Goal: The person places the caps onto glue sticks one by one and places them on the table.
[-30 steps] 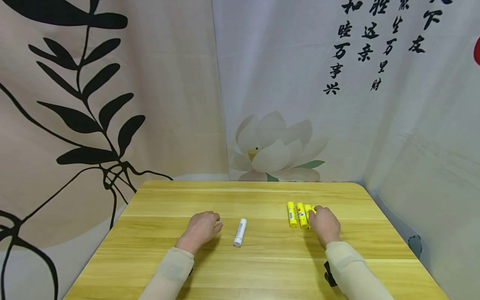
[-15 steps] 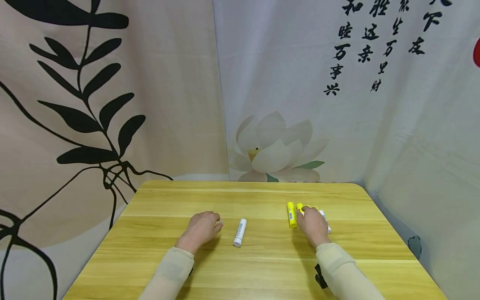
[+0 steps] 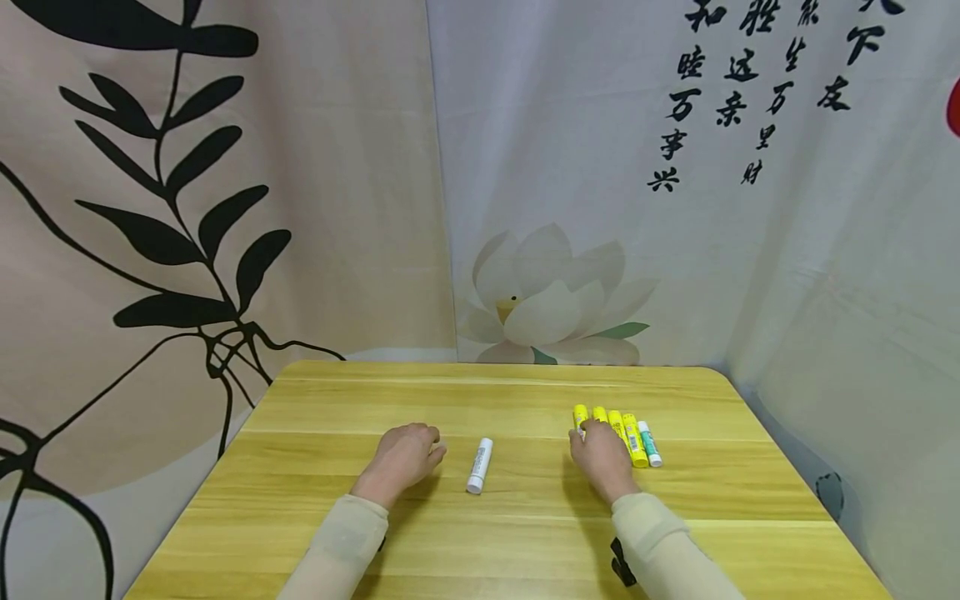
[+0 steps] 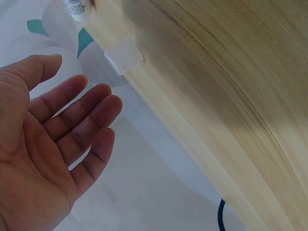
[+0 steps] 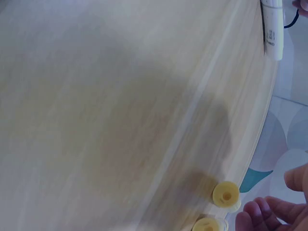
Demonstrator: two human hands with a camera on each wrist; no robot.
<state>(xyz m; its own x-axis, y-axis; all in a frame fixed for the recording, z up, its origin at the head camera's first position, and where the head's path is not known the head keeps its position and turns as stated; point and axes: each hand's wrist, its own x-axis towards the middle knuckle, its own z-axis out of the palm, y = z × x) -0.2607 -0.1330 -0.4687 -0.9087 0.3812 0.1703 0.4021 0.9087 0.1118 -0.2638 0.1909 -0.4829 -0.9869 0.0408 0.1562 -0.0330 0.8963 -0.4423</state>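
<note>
My right hand [image 3: 602, 458] hovers over the left end of a row of several yellow glue sticks [image 3: 634, 442], hiding part of the leftmost ones. In the right wrist view its bent fingers [image 5: 260, 214] stand near the round end of a yellow stick [image 5: 226, 194], with nothing seen between fingers and thumb. At the row's right end lies a white glue stick with a teal label [image 3: 649, 443]. A white glue stick [image 3: 480, 465] lies alone between the hands. To its left is my left hand [image 3: 405, 457], loosely curled and holding nothing, as the left wrist view [image 4: 48, 139] confirms.
All the sticks lie on a light wooden table [image 3: 465, 550] with a straight far edge. A curtain [image 3: 360, 208] with a printed plant, a flower and writing hangs behind it. A small whitish piece [image 4: 124, 56] shows at the table edge in the left wrist view.
The right hand has moved left along the row, uncovering the right-hand yellow sticks and the teal-labelled one. The left hand and the lone white stick have stayed put.
</note>
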